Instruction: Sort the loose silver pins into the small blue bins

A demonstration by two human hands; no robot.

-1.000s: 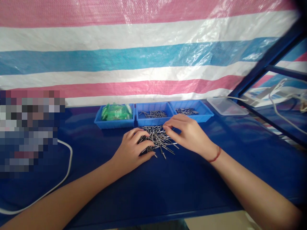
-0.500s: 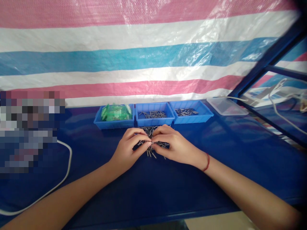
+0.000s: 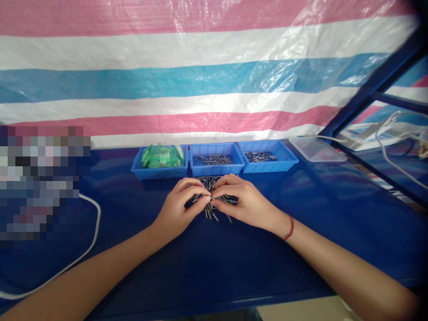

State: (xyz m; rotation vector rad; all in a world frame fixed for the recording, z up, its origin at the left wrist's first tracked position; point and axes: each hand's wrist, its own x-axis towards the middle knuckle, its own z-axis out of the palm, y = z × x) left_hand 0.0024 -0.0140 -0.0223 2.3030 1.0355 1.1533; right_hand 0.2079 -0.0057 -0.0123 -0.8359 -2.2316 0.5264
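A loose pile of thin metal rivets [image 3: 210, 211] lies on the blue table [image 3: 214, 263], partly hidden under my hands. My left hand [image 3: 182, 200] is closed in a pinch of thumb and fingers above the pile. Opposite it, my right hand [image 3: 236, 194] pinches too, and the fingertips of both hands nearly meet. A small shiny bit of metal, seemingly a rivet, shows between them; most of it is covered by the fingers.
Behind the pile stand a blue bin with green plastic packets [image 3: 163, 157], a middle bin [image 3: 217, 169] and a right bin [image 3: 270, 166], both holding rivets. A clear plastic lid [image 3: 317, 149] lies at right. A white cable [image 3: 96, 223] curves at left.
My two hands stay pinched together over the pile, with only a slight shift of the fingertips. The bins and the pile look the same.
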